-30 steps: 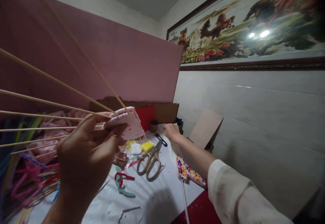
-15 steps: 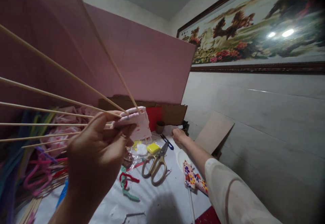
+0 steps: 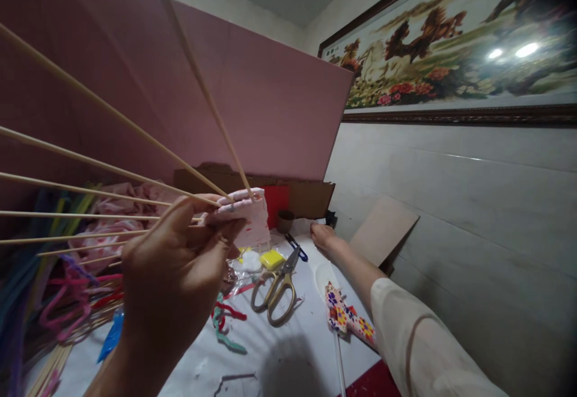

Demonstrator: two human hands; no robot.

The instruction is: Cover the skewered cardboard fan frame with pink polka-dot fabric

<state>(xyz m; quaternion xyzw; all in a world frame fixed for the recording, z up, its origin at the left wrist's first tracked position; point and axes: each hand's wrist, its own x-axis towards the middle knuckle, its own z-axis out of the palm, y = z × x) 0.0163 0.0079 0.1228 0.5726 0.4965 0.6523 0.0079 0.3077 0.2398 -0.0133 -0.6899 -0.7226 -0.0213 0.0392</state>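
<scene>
My left hand (image 3: 180, 259) is closed on a pale pink spotted piece (image 3: 252, 220) that has several thin wooden sticks (image 3: 112, 112) fanning out of it. The sticks spread to the left and upward, well past my hand. My right hand (image 3: 322, 236) reaches to the far side of the table, its fingers curled down and mostly hidden. A small white and black item (image 3: 321, 221) lies just beyond it. Closer in are blue thread snips (image 3: 297, 249) and large scissors with gold handles (image 3: 274, 295), lying with their blades pointing away.
A yellow block (image 3: 271, 259), a brown cup (image 3: 285, 221) and red and green pipe cleaners (image 3: 229, 325) lie on the white tabletop (image 3: 189, 361). At right is a flower-patterned piece (image 3: 345, 313) on a white stick. Pink fabric (image 3: 130, 208) is heaped left; cardboard (image 3: 383, 229) leans against the wall.
The view has shifted slightly, so the wall picture sits further right and higher. My left hand still holds the pink piece with its sticks. My right hand stays by the far edge.
</scene>
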